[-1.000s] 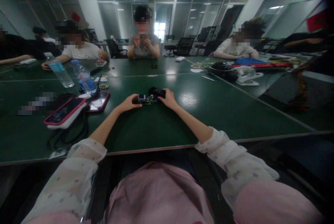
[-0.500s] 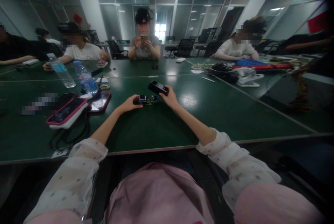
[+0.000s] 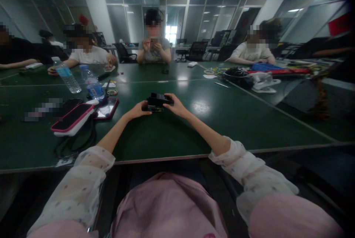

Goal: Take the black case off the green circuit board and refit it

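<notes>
My left hand [image 3: 140, 110] grips the left end of a small circuit board [image 3: 156, 109], its fingers wrapped round the edge. My right hand [image 3: 175, 105] is closed on the right end of a black case [image 3: 158, 99]. The case lies over the top of the board and hides most of it. Whether the two parts are joined or only touching, I cannot tell. Both are above the green table [image 3: 155, 138], in front of me.
Phones [image 3: 72, 117] and black cables stand left, with two bottles [image 3: 93, 84] behind. A tape roll [image 3: 112, 92] sits near them. Black and white gear [image 3: 263, 81] lies right. Several people sit around the table.
My right hand has brought the black case left and slightly down, over the board. The case was held apart from it, up and right. My left hand has hardly moved.
</notes>
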{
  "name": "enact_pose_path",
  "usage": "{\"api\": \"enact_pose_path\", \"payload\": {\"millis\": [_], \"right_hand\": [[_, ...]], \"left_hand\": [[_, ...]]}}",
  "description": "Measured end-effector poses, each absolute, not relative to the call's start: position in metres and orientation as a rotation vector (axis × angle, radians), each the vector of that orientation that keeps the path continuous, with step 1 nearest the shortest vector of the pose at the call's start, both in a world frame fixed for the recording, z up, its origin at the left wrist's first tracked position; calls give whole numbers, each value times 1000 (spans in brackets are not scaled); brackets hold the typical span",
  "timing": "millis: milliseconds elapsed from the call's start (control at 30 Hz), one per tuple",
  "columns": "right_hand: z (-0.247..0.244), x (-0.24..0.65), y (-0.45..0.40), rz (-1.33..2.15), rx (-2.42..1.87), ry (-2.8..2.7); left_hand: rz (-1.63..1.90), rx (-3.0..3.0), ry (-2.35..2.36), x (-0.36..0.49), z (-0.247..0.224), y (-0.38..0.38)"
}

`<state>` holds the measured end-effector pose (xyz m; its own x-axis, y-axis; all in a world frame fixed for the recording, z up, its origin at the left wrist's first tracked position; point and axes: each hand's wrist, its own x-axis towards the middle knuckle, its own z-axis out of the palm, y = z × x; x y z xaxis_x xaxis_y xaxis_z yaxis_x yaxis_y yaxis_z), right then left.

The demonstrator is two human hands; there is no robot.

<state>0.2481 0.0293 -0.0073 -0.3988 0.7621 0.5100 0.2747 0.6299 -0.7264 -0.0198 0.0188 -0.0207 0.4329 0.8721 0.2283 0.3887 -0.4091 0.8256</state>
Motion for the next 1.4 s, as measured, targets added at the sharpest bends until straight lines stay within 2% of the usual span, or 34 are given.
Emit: {"api": "enact_pose_path", "payload": {"millis": [400, 1400], "right_hand": [[-18, 243, 23, 491, -929, -2237], [-17, 248, 26, 531, -909, -2275]], "left_hand": [[920, 1949, 1119, -18, -14, 8], [918, 1983, 1065, -16, -17, 15]]}}
